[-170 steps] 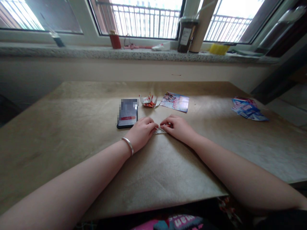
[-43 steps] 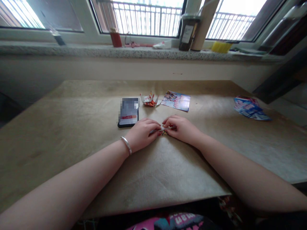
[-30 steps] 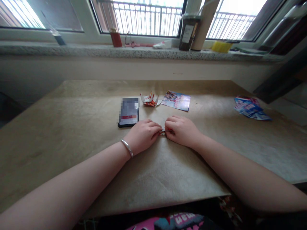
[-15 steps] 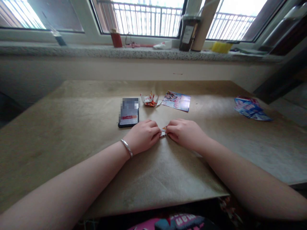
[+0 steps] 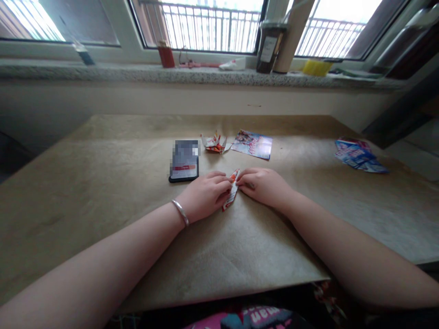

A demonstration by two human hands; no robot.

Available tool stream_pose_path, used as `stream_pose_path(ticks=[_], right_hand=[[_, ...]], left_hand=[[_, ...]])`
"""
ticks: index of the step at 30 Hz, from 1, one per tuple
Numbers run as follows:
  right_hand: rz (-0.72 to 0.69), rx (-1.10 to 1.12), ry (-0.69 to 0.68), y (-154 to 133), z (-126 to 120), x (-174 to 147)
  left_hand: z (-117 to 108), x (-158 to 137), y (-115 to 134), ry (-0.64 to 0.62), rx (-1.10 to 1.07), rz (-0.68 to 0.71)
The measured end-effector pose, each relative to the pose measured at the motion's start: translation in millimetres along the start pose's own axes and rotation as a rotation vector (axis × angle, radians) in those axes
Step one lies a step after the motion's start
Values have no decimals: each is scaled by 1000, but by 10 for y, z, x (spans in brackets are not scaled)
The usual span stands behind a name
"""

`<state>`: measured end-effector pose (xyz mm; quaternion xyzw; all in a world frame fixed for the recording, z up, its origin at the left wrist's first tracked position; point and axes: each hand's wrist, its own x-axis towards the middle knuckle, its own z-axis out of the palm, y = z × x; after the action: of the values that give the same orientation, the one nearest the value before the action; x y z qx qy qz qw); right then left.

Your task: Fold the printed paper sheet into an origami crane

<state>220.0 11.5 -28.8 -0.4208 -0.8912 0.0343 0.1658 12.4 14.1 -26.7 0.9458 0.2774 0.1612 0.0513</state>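
Between my two hands is a small folded piece of printed paper (image 5: 232, 194), white with red and orange, slanting from lower left to upper right. My left hand (image 5: 207, 194), with a silver bangle at the wrist, has its fingers closed on the paper's left side. My right hand (image 5: 262, 185) pinches the paper's right edge with thumb and fingertips. A folded paper crane (image 5: 216, 143) in like colours stands just beyond the hands. Left of the crane lies a phone (image 5: 184, 164), its screen partly blurred out.
A flat printed sheet (image 5: 253, 145) lies right of the crane. Several blue and red printed papers (image 5: 360, 155) are piled at the table's right. Along the granite windowsill (image 5: 130, 73) stand a red container (image 5: 166, 55), a dark labelled jar (image 5: 270, 48) and a yellow object (image 5: 317, 67).
The folded paper has been turned and now shows as a longer slanted strip; before, only a small bit showed between the fingertips. Both hands have shifted slightly.
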Motion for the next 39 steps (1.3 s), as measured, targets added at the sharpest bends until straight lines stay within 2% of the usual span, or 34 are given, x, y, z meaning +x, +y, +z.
stream_pose_path(ticks=[4,7,11,16,30,39], right_hand=[[-8,120,27,42,31,-4],[-30,131,21,74,49,0],[-56,65,22,75,30,3],[-175,10,26,7,-17,4],[-256,-276,-58,-94,-72,-18],[-211,-122,-18,-32,-51,-28]], left_hand=[[-19,-2,10,-23,-23,-28],[-32,-15,18,-24,-39,-31],[-39,-21,26,-37,-28,-59],[-24,-6,15,-38,-14,-121],[-16,-5,-34,9,-82,-82],[-37,-12,-26,-18,-3,-63]])
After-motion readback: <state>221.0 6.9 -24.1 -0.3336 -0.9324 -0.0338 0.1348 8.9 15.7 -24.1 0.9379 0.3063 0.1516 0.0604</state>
